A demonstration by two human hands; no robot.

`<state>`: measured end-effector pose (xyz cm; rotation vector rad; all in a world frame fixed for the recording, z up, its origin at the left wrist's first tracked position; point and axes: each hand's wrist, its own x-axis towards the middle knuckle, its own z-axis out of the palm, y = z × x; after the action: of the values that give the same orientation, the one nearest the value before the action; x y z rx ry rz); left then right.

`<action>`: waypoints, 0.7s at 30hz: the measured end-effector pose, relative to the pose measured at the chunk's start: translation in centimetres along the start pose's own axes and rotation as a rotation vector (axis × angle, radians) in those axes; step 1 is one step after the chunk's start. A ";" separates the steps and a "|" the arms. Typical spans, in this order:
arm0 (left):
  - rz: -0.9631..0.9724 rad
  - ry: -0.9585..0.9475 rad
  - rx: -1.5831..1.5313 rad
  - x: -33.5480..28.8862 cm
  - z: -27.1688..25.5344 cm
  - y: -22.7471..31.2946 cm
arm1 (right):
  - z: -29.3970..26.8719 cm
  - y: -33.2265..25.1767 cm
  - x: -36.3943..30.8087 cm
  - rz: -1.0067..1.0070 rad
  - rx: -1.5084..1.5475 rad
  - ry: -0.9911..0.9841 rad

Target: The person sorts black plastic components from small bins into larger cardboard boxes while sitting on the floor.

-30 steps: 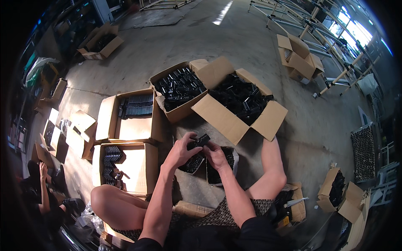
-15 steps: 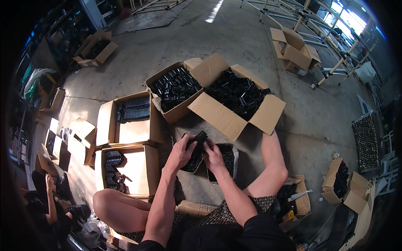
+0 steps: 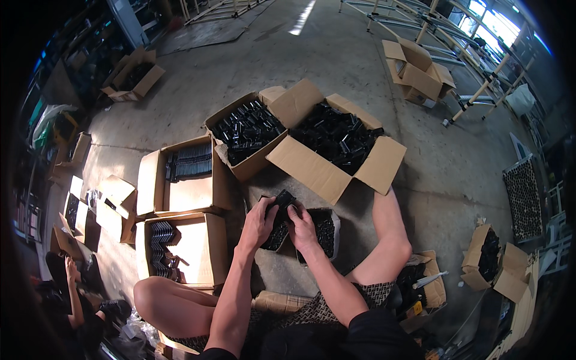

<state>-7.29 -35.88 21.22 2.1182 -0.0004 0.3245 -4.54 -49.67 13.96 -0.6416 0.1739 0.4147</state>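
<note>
Between both hands I hold a small black part (image 3: 284,199), its exact kind too dark to make out. My left hand (image 3: 259,223) closes round its left side, and my right hand (image 3: 302,225) grips it from the right with the thumb on top. Just below my hands stand two small boxes of tiny dark pieces, the left box (image 3: 273,240) partly hidden by my fingers and the right box (image 3: 326,231) beside my right wrist. Beyond them are a carton of glossy black parts (image 3: 247,132) and an open-flapped carton of black parts (image 3: 336,135).
At my left, a carton (image 3: 189,195) holds a row of dark parts, and a nearer carton (image 3: 201,246) holds stacked angled pieces. Another person's arm (image 3: 73,288) shows at far left. An open carton (image 3: 417,72) stands by a pipe frame (image 3: 474,99). A part-filled box (image 3: 433,282) sits by my right knee.
The black part has tipped slightly and shifted a little left in my hands. The whole view has also moved slightly.
</note>
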 end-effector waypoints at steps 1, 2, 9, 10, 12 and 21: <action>-0.004 0.001 0.006 -0.1 0.0 0.0 | 0.0 0.1 0.0 -0.008 -0.004 -0.004; -0.008 0.002 0.011 -0.1 0.0 0.0 | -0.1 0.3 0.0 -0.004 -0.009 0.004; -0.005 0.005 -0.002 -0.1 -0.5 -0.7 | 0.4 1.1 0.4 -0.009 -0.046 0.031; 0.001 0.004 0.006 0.0 -0.5 -0.9 | 0.6 1.2 0.5 -0.013 -0.057 0.037; -0.004 -0.006 0.039 0.0 -0.7 -1.2 | 1.1 1.2 0.3 -0.010 -0.052 0.034; -0.185 -0.120 -0.571 -1.2 5.0 -7.4 | -3.0 2.2 2.3 -0.184 -0.728 0.159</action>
<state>-6.38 -36.14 12.26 1.5535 0.0293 0.0705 -3.49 -49.13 9.71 -1.3980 0.1097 0.2409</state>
